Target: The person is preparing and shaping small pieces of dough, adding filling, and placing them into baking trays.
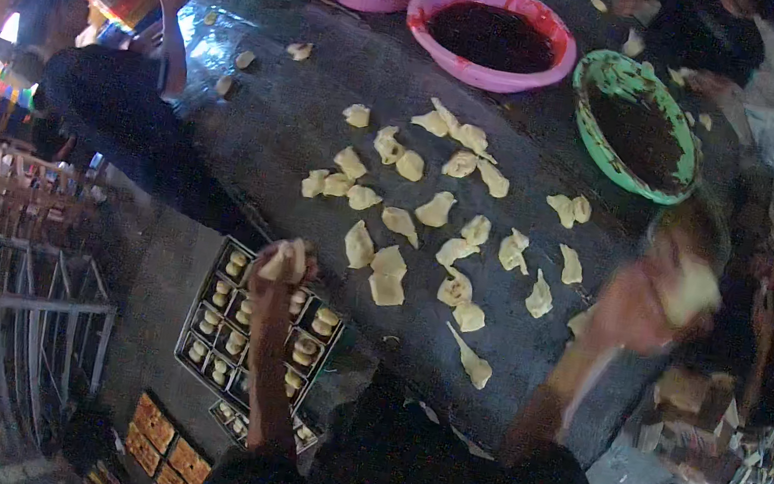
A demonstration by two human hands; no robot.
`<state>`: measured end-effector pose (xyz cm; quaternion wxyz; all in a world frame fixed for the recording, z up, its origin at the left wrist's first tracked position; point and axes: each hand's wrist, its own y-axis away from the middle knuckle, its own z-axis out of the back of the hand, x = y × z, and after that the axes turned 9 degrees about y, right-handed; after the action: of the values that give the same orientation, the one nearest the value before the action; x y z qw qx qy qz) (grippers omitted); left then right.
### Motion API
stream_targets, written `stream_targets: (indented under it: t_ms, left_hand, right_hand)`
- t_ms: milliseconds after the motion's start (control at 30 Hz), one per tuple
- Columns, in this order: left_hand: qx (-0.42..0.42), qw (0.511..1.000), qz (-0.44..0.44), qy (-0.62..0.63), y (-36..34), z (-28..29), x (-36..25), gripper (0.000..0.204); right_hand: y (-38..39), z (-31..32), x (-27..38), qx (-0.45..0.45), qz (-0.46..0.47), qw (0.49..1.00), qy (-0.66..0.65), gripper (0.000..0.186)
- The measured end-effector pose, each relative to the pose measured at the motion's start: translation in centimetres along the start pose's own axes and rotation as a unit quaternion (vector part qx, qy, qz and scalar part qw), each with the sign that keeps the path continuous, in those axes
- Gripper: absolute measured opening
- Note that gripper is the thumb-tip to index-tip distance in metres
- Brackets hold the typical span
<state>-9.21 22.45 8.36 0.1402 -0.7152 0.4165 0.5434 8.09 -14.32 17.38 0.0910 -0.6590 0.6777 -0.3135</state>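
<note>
Near the left edge of the dark worktop (460,421), my left hand (279,271) is closed around a pale piece of dough (294,257). It is above a dark baking tray (210,323), whose compartments hold small pale dough balls (326,321). My right hand (635,307), smeared by motion, is at the right side of the worktop with another pale dough lump (691,292) in its fingers. Between my hands lie several loose dough pieces (389,277), some rounded, some drawn out into tails, such as a long one (472,365) nearest me.
Along the far side stand a pink basin with orange contents (376,5), a pink basin with dark red filling (483,82) and a green basin with dark brown filling (583,121). Other people work at left and right. Flat baked sheets (148,419) and a metal rack (33,301) are at lower left.
</note>
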Motion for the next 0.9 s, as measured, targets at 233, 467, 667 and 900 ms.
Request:
stream_targets:
  t_ms: [233,467,667,900]
  left_hand:
    - [0.022,0.908,-0.403,-0.116,-9.9,-5.4,-2.7,0.048]
    - [0.058,0.979,-0.117,-0.158,-29.1,2.0,-0.2,0.063]
    - [0.146,0.781,-0.439,-0.420,-20.9,-5.6,11.3,0.065]
    - [0.319,0.864,-0.256,-0.293,-0.5,-22.1,10.7,0.047]
  right_hand:
    - [4.0,12.8,-7.9,0.124,-0.097,0.376,0.913,0.060]
    - [9.7,10.0,-0.2,-0.014,-0.127,0.493,0.860,0.046]
    - [17.7,14.4,17.3,-0.434,-0.007,0.618,0.655,0.019]
    - [19.7,18.8,17.6,-0.483,-0.167,0.367,0.777,0.031]
